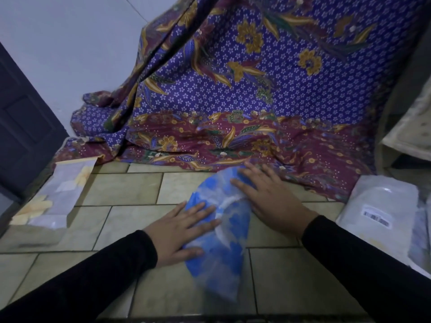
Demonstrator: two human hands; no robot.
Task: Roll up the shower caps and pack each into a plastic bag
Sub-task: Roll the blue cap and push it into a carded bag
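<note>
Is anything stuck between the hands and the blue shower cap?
No, nothing visible. The left hand and the right hand both lie flat right on the shower cap on the tiled floor.

No text, brand or number can be read. A white barcode label [377,216] is seen stuck on the grey plastic package [384,197] lying at the right, but its print is too blurred to be made out.

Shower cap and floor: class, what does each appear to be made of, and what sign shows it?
Shower cap: probably thin translucent plastic film, blue-printed; it lies limp and crinkled with a white gathered band. Floor: likely ceramic tile, beige, faintly glossy; straight dark grout lines.
</note>
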